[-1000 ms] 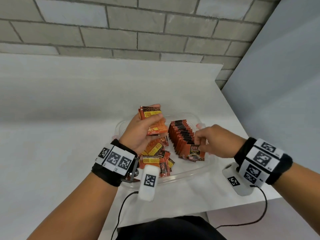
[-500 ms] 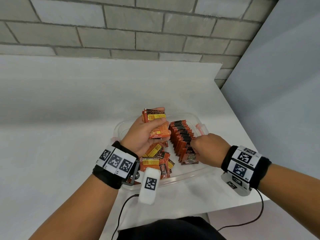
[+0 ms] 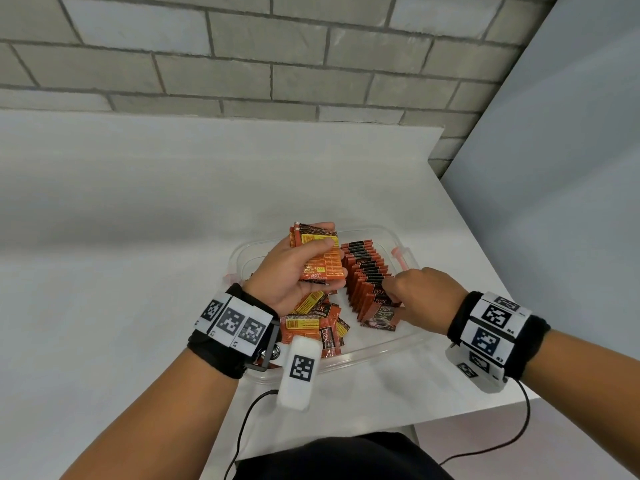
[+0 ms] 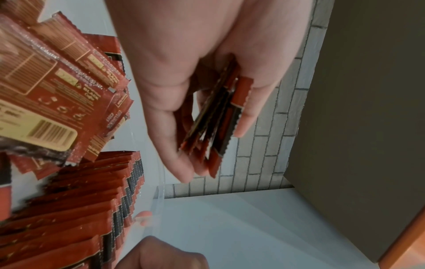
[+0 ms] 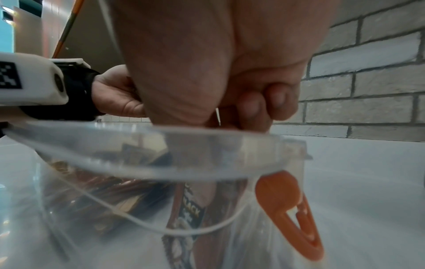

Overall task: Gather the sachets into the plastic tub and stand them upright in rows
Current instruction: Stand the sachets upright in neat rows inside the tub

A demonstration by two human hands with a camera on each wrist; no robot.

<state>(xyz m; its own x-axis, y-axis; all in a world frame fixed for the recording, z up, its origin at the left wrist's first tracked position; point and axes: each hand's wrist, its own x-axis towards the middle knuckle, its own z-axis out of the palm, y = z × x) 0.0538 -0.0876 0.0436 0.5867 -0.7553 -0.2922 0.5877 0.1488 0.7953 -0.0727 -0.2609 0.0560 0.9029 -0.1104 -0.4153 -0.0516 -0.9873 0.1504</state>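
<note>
A clear plastic tub (image 3: 374,351) sits on the white table. Inside, a row of red-and-black sachets (image 3: 363,268) stands upright on the right, and a loose heap of sachets (image 3: 318,327) lies on the left. My left hand (image 3: 323,235) hovers over the tub and grips a small stack of sachets (image 3: 322,261), thumb on top. The left wrist view shows that stack (image 4: 214,118) edge-on between thumb and fingers. My right hand (image 3: 394,296) is at the near end of the row, fingers curled, pinching the front sachets (image 3: 381,315). In the right wrist view its fingertips (image 5: 253,109) curl just above the tub rim (image 5: 161,154).
An orange latch (image 3: 401,256) hangs on the tub's right side, also seen as the latch (image 5: 287,209) close to my right wrist. The table's right edge (image 3: 485,265) runs close to the tub, with a grey panel beyond. A brick wall stands behind. Cables trail off the front edge.
My right hand drew back to the near end of the row and closed on the front sachets. The left hand with its stack shifted slightly right over the tub.
</note>
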